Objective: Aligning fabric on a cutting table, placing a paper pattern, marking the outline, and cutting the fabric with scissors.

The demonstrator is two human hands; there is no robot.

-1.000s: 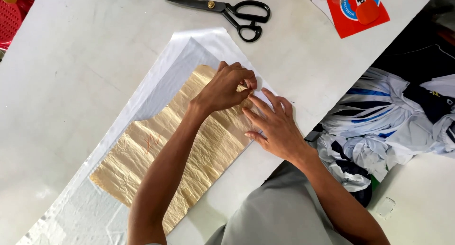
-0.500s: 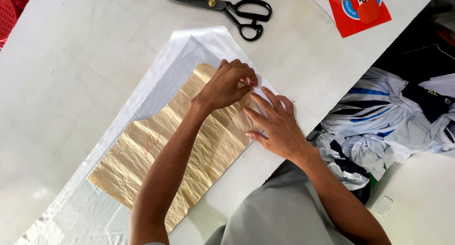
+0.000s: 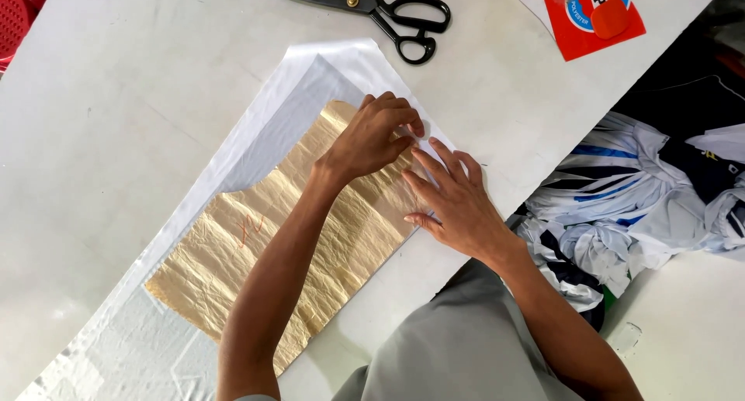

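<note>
Red mesh (image 3: 17, 17) shows at the far left edge of the desk (image 3: 116, 122), too cropped for me to identify. Next comes the white cloth (image 3: 256, 133), laid flat on the desk, with the crinkled gold pattern (image 3: 233, 254) lying on top of it, inside its edges. I judge the pattern sits there as a template for the cloth.

Left hand (image 3: 372, 137): curled at the pattern's upper right corner, fingertips pinching something small there; I cannot tell what. Right hand (image 3: 454, 199): loose, fingers spread and pressed flat on the pattern's right edge, apparently to keep both layers from shifting.

Black scissors (image 3: 388, 9) lie shut beyond the cloth, untouched. A red card (image 3: 594, 17) lies at the upper right. Bundled cloth scraps (image 3: 621, 215) sit off the desk's right edge.

Against the frame a second ago, both hands hold the same positions; nothing on the desk has moved.
</note>
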